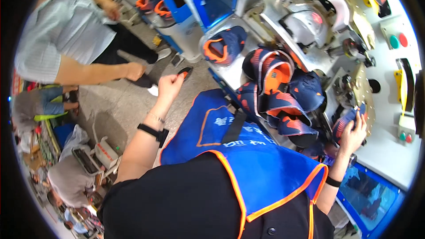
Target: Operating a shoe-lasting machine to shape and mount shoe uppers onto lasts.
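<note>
My left hand (169, 86) is raised over the floor on the left, its fingers closed on a small dark piece with an orange patch (188, 73). Its exact kind is too small to tell. On the right, my right hand (354, 134) grips a navy shoe upper (344, 123) with orange-red dots, against the machine's metal fittings. Between my hands, several navy and orange shoe uppers (278, 76) lie heaped on the machine's ledge. Another navy upper with an orange lining (222, 48) sits apart at the ledge's far left corner.
The pale machine carries metal moulds (305, 25) and green and red buttons (398, 41). A co-worker in a light shirt (71, 40) stands at the left, one arm reaching toward my left hand. More shoes (152, 6) stand behind. Other people sit at the lower left.
</note>
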Tool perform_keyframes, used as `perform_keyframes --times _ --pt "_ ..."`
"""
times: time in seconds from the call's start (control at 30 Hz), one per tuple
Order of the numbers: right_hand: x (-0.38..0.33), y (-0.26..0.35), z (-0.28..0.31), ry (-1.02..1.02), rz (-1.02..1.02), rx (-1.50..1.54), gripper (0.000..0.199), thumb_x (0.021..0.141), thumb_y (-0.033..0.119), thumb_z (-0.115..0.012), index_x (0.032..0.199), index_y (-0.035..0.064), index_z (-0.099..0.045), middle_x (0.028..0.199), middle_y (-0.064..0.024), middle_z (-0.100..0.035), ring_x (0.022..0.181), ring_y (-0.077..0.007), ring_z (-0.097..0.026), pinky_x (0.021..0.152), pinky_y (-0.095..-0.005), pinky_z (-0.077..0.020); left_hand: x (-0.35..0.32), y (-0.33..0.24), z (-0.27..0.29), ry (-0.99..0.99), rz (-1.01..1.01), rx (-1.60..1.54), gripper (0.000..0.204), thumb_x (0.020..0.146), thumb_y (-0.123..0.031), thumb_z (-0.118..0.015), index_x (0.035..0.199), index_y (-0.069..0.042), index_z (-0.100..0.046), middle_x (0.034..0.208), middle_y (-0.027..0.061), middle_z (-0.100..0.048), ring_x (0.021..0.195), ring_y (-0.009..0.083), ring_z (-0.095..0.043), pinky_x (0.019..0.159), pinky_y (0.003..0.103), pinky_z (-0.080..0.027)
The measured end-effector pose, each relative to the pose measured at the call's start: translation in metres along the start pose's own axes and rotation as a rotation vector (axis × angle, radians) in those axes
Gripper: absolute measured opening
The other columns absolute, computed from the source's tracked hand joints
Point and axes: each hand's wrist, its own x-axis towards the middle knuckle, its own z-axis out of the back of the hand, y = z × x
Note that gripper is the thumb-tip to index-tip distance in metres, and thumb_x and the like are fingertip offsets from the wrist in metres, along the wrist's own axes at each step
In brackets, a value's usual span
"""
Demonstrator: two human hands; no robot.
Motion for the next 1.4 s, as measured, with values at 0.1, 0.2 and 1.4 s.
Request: perform_keyframes --times 0.1,0.2,1.4 --pt "-0.001 0.006 0.003 0.005 -0.001 0.034 0.041 0.094 0.013 -0.062 0.134 0.0125 -0.069 0.139 -0.0174 -0.063 0.124 -0.0368 -0.061 0.104 -0.0469 -0.0475 -0.029 -0.055 -0.024 0.228 -0.368 -0.14 0.037 0.089 -0.024 -0.08 0.066 -0.003 -0.059 0.059 0.0061 -0.052 0.056 0.0114 -0.052 0.054 0.031 -0.044" --pt "-0.001 0.021 0.014 0.024 -0.077 0.026 0.042 0.094 0.013 -0.063 0.135 0.0133 -0.069 0.142 -0.0177 -0.061 0.126 -0.0378 -0.06 0.106 -0.0468 -0.0469 -0.049 -0.125 -0.051 0.413 -0.737 -0.215 0.027 0.082 -0.022 -0.084 0.082 -0.004 -0.064 0.082 0.0088 -0.062 0.075 0.0209 -0.063 0.067 0.035 -0.051" --pt "-0.059 0.11 0.111 0.297 -0.563 2.18 0.052 0.1 0.009 -0.07 0.147 0.0007 -0.05 0.137 -0.0089 -0.063 0.12 -0.0151 -0.062 0.106 -0.0328 -0.0492 -0.138 -0.331 -0.111 1.272 -0.193 -1.177 0.035 0.111 -0.017 -0.051 0.144 -0.006 -0.054 0.137 0.0072 -0.065 0.126 0.0186 -0.061 0.11 0.036 -0.049"
